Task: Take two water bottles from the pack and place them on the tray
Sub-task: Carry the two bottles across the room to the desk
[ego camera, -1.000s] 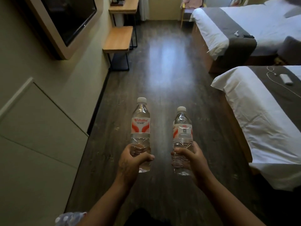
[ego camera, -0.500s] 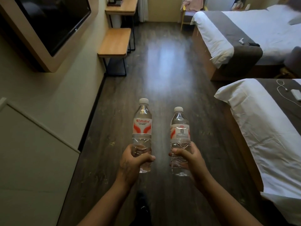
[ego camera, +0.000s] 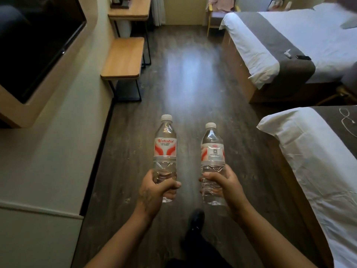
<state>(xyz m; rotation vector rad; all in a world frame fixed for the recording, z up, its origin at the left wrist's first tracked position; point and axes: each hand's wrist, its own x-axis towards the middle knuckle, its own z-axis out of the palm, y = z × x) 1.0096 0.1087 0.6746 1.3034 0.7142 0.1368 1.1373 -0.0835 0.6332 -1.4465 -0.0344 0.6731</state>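
Observation:
I hold two clear water bottles upright in front of me over the dark wooden floor. My left hand (ego camera: 157, 192) grips the lower part of the left bottle (ego camera: 165, 149), which has a white cap and a red and white label. My right hand (ego camera: 225, 187) is closed around the lower part of the right bottle (ego camera: 212, 151), its label turned partly sideways. The two bottles are side by side and apart. A dark tray-like object (ego camera: 120, 1) sits on the far desk, too small to tell for sure. The pack is not in view.
A wooden bench (ego camera: 123, 59) stands by the left wall, with a desk (ego camera: 131, 11) beyond it. A wall-mounted TV (ego camera: 36, 41) hangs on the left. Two beds (ego camera: 309, 161) (ego camera: 280, 41) line the right side. My foot (ego camera: 196, 219) is below the bottles.
I have walked forward along the aisle: bench, desk and beds are nearer and lower in view. Both bottles stay gripped upright, and my foot has stepped into view.

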